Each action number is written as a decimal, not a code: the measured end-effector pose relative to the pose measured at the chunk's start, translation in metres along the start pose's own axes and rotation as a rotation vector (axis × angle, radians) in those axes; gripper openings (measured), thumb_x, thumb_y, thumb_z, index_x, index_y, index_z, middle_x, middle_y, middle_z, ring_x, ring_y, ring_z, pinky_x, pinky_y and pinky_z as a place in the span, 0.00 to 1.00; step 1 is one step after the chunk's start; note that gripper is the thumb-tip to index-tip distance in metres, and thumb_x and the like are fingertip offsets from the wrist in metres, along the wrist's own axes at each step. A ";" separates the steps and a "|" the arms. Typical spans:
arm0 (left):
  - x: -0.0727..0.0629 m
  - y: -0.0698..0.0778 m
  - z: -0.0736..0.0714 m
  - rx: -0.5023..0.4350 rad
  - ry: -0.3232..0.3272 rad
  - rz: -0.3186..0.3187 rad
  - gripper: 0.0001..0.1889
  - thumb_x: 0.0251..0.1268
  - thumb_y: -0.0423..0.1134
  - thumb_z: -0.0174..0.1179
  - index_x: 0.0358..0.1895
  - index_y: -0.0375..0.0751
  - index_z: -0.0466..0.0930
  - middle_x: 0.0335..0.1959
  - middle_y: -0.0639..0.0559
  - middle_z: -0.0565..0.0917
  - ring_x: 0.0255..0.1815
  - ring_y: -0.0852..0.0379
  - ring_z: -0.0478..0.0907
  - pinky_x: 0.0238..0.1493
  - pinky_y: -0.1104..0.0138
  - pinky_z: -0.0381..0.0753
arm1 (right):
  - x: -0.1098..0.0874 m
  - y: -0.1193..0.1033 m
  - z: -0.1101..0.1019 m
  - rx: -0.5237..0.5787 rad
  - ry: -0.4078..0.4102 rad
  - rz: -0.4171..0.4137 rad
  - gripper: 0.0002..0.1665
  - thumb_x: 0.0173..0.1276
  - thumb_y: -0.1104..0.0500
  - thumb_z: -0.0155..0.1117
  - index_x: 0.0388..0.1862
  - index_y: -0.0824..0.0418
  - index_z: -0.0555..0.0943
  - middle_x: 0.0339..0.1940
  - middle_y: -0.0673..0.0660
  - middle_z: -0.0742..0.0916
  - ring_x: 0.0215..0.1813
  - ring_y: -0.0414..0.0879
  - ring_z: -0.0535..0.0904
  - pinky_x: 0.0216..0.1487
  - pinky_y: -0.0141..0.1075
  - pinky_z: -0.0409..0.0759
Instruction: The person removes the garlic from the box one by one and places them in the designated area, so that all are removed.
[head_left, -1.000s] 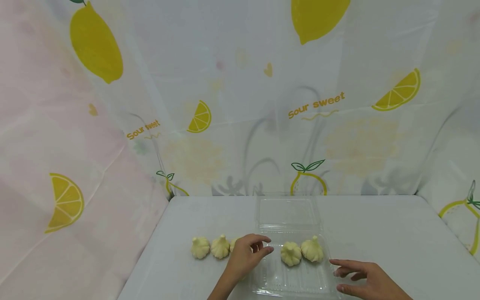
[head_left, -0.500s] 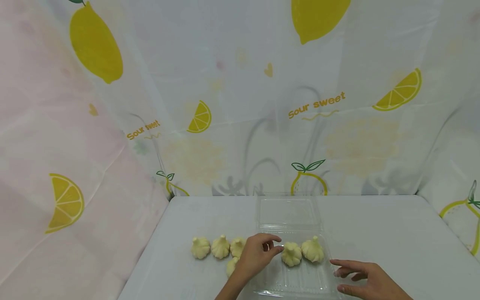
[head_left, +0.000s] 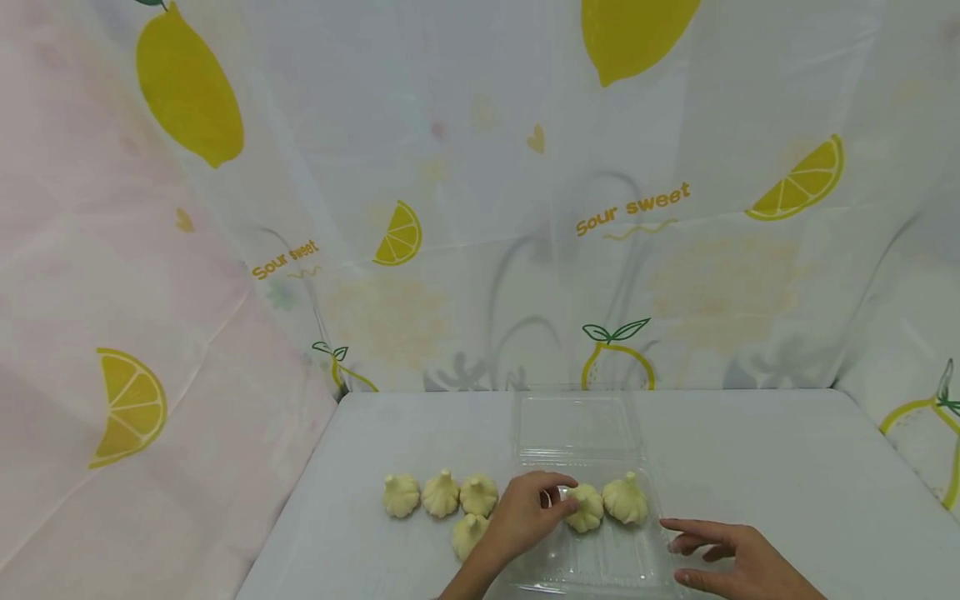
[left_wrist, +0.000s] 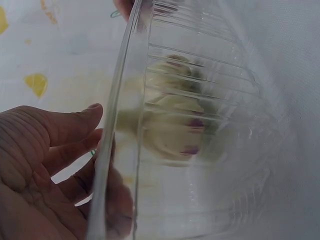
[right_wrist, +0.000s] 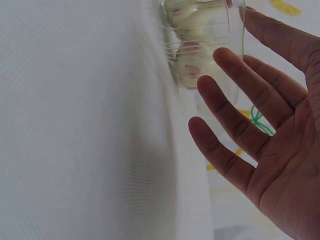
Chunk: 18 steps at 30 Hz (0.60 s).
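"Head view gives me the whole backdrop (head_left: 465, 125), lemon-printed and lettered "Sour sweet". What do your wrist feeds add?"

"Only a slice of the room, but the left wrist shows purplish patches (left_wrist: 196, 123) on the garlic bulbs (left_wrist: 167, 132) through the clear container's wall."

"Mine has that container (head_left: 611, 562) on the white table (head_left: 757, 467), its lid (head_left: 576, 425) folded back toward the backdrop. Hands?"

"Right hand (head_left: 729, 556): fingers spread, holding nothing, just beside the container; I can't tell if a fingertip touches it. Left hand (head_left: 529, 510): thumb and fingers gently bent with a gap between, pinching nothing, across the container's left part."

"And the bulbs?"

"Two inside, side by side; from my seat the left thumb overlaps the left one (head_left: 588, 511), contact unclear. Four on the table, left of the container: three in a row, a front bulb (head_left: 468, 533) nearer me."

"Changed since a second ago?"

"Left hand has shifted right, uncovering that front bulb; the right stays put."
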<state>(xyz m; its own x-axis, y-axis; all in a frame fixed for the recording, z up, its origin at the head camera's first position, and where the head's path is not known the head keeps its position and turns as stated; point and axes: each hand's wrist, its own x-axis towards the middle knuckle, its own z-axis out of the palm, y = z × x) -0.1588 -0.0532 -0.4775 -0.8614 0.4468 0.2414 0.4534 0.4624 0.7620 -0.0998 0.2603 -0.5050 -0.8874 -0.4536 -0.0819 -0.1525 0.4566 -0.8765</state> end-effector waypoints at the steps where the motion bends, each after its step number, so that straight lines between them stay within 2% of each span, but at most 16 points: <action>1: 0.000 0.000 0.001 0.001 -0.004 0.003 0.10 0.60 0.40 0.70 0.44 0.43 0.87 0.23 0.64 0.76 0.24 0.71 0.68 0.27 0.76 0.72 | 0.000 0.001 0.000 -0.001 0.000 -0.004 0.31 0.68 0.53 0.68 0.66 0.68 0.75 0.46 0.52 0.87 0.45 0.38 0.82 0.38 0.33 0.81; 9: 0.001 -0.001 0.005 0.007 -0.021 0.020 0.09 0.59 0.35 0.70 0.43 0.43 0.88 0.23 0.63 0.76 0.23 0.72 0.67 0.26 0.77 0.71 | 0.000 0.002 0.000 -0.007 0.001 -0.025 0.31 0.68 0.53 0.68 0.65 0.67 0.75 0.46 0.50 0.87 0.45 0.36 0.82 0.38 0.33 0.81; 18: 0.001 -0.001 0.009 0.040 -0.032 0.031 0.08 0.57 0.35 0.72 0.41 0.45 0.88 0.22 0.64 0.76 0.23 0.72 0.67 0.25 0.77 0.70 | 0.001 0.002 0.000 -0.005 0.004 -0.048 0.31 0.69 0.52 0.67 0.65 0.66 0.75 0.46 0.49 0.87 0.45 0.36 0.82 0.38 0.33 0.81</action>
<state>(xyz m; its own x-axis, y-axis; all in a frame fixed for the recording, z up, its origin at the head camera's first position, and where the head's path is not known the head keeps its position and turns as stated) -0.1582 -0.0465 -0.4831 -0.8394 0.4852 0.2449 0.4891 0.4780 0.7296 -0.1011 0.2604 -0.5071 -0.8806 -0.4724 -0.0376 -0.1976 0.4380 -0.8770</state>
